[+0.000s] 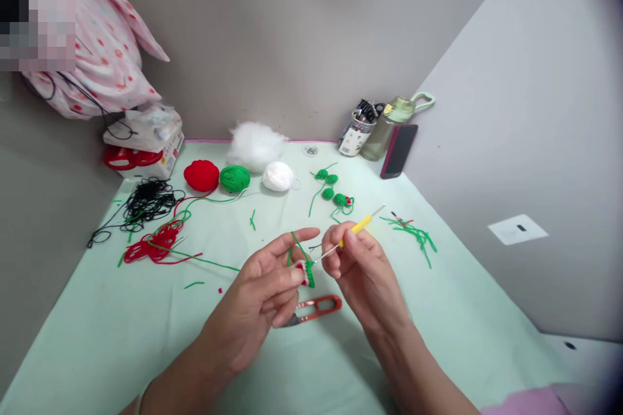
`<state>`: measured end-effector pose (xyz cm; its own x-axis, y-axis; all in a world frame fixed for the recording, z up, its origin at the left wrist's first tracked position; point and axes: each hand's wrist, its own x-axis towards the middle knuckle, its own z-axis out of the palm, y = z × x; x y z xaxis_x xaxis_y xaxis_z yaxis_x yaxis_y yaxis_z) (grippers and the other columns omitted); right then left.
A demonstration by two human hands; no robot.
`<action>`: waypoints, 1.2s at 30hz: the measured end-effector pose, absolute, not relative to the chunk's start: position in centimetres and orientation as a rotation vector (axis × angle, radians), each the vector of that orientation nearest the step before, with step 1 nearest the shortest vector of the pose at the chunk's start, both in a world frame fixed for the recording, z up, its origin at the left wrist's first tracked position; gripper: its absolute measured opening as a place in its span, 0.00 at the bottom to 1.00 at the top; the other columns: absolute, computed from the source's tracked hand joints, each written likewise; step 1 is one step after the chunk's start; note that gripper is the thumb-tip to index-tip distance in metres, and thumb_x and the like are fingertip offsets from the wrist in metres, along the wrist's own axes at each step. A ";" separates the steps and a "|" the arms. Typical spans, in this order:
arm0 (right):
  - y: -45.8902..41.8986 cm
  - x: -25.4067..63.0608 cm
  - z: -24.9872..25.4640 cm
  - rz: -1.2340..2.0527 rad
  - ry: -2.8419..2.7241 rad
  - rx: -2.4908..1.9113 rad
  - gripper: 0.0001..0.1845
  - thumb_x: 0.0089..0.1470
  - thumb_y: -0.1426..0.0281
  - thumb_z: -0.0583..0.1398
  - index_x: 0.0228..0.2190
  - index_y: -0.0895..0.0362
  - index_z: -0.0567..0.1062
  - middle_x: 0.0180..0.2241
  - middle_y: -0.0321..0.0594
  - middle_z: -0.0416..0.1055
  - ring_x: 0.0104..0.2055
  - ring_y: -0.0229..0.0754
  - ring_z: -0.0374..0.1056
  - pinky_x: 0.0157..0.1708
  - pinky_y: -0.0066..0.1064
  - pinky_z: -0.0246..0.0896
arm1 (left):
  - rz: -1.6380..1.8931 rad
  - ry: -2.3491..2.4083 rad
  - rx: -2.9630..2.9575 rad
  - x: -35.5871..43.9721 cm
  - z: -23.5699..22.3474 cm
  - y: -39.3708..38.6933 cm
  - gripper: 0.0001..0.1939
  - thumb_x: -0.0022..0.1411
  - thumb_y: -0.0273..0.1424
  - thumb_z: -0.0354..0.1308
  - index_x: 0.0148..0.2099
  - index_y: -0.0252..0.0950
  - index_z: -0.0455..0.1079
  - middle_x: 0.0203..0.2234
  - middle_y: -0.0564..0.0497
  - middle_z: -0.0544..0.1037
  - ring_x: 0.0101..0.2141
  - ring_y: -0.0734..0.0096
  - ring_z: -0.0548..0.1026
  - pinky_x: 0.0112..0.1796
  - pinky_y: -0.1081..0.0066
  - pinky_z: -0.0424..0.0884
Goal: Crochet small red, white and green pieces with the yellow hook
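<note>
In the head view, just below the centre of the frame: pinching a small crocheted piece (309,273) of red, white and green between thumb and fingers of the left hand (265,279), probably to leave the green edge free on the right. Over the extended left index finger, a green strand (300,244), apparently looped there for tension. Further right, gripping a yellow-handled crochet hook (357,228) in the fingers of the right hand (357,256), rather like a pencil, presumably for fine control; lower tip aimed at the green edge, contact too small to tell. Below the piece, partly hidden by the left hand, orange-handled thread snips (335,301) on the table (462,318), seemingly for easy reach. Across the upper middle, in a row, a red yarn ball (201,176), green yarn ball (235,178) and white yarn ball (278,176), perhaps lined up for choosing colours. At left, loose red yarn (156,245) near a black yarn tangle (150,202). Right of centre, small green crocheted balls (328,194); farther right, green yarn offcuts (413,231), maybe grouped out of the way. At upper right, a phone (399,152) propped upright beside a water bottle (379,136), possibly for viewing.
</note>
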<state>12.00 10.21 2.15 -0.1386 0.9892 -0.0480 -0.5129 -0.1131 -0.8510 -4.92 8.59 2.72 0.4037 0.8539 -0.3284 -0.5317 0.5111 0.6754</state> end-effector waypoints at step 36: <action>8.0 12.6 1.4 0.564 -1.805 -0.903 0.16 0.67 0.75 0.58 0.48 0.45 0.80 0.40 0.41 0.81 0.42 0.46 0.77 0.39 0.39 0.74 | 1.296 1.156 0.883 -3.6 2.6 7.3 0.09 0.61 0.31 0.70 0.45 0.43 0.84 0.28 0.54 0.77 0.30 0.70 0.74 0.35 0.72 0.72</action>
